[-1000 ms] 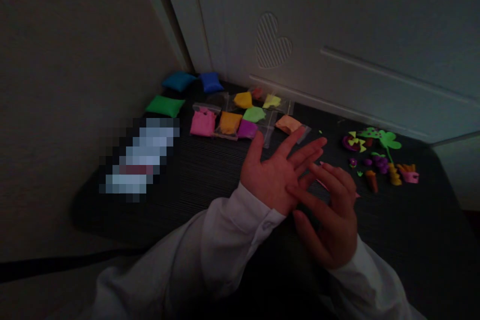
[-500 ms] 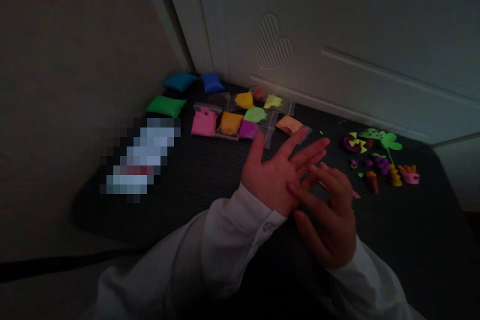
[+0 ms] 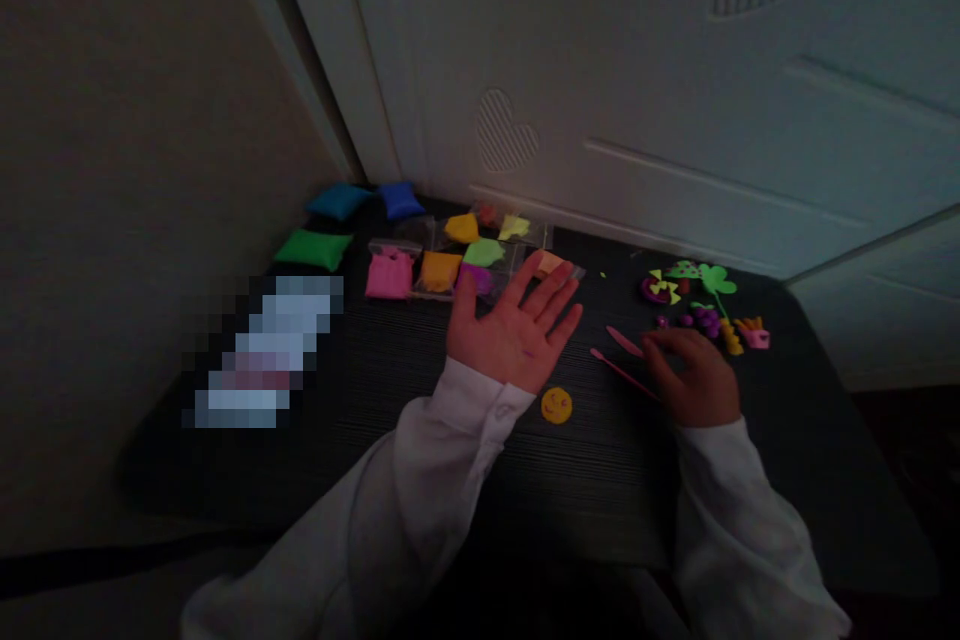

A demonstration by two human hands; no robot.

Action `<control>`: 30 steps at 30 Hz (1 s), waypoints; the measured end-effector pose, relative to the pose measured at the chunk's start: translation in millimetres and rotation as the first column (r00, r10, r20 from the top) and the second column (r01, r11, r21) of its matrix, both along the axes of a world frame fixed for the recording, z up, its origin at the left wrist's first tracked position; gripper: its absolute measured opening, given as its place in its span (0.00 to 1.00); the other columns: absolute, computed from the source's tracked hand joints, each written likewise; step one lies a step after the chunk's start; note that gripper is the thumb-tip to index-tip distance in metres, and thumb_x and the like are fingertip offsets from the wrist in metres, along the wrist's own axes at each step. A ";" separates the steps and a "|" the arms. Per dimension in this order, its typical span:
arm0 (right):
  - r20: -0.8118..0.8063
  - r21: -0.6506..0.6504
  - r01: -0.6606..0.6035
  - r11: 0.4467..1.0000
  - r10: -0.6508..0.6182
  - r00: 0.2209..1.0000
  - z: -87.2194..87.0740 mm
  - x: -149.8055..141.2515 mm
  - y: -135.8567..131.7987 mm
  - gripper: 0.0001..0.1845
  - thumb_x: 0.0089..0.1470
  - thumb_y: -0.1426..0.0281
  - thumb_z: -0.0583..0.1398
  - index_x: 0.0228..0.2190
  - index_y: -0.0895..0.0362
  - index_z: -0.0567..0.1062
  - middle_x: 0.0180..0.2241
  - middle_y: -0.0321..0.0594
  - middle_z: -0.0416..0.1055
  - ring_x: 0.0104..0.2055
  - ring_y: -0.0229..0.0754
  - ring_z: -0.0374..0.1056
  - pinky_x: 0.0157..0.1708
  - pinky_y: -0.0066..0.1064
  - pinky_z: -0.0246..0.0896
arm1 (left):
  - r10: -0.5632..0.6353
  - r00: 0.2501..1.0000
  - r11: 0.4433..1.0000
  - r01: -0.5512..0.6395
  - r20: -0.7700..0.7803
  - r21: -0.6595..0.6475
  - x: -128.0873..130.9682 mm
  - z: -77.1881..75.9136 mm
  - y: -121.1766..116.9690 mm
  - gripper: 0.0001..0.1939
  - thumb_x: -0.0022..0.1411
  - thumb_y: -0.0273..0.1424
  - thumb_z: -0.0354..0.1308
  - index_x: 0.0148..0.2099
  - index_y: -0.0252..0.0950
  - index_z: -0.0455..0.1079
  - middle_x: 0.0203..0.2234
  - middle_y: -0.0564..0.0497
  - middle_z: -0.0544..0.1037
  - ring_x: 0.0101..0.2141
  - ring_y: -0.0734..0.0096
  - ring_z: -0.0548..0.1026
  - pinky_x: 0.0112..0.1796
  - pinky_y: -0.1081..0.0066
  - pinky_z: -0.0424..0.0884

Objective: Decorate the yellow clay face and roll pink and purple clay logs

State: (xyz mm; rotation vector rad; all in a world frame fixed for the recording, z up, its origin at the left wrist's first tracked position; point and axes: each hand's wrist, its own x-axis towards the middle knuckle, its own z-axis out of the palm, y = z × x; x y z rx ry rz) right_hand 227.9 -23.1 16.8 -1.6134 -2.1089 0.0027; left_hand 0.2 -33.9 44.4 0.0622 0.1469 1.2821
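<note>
My left hand [image 3: 514, 325] is held palm up above the table with its fingers spread. On its palm lies a thin purple bit of clay [image 3: 529, 353]. To the right, my right hand [image 3: 694, 378] is low over the table, thumb and fingertips pinched at a pink flat-bladed modelling tool [image 3: 624, 339]. A second, thinner pink modelling tool [image 3: 626, 375] lies just in front, its far end hidden by that hand. Between the hands and nearer to me sits a round yellow clay face [image 3: 556, 405] with small purple features.
Behind my left hand are bags of coloured clay, including pink [image 3: 390, 272] and orange [image 3: 440, 272]. Green [image 3: 313, 249] and blue [image 3: 400, 200] packets lie at back left, above a blurred-out object [image 3: 274, 350]. Small clay figures, such as purple grapes [image 3: 706, 322], stand at back right.
My right hand has left my left palm and moved right to the pink tools. The purple bit on the palm and the yellow face now show. The view has shifted.
</note>
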 end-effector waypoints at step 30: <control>-0.408 0.094 -0.089 0.992 0.120 0.905 103.8 -30.7 -20.3 0.11 0.54 0.62 0.49 0.35 0.55 0.64 0.28 0.36 0.66 0.28 0.34 0.63 0.28 0.25 0.60 | 0.265 0.964 0.953 -0.258 -0.020 0.159 24.1 112.1 12.3 0.29 0.54 0.50 0.40 0.50 0.37 0.61 0.51 0.45 0.64 0.51 0.64 0.63 0.46 0.64 0.64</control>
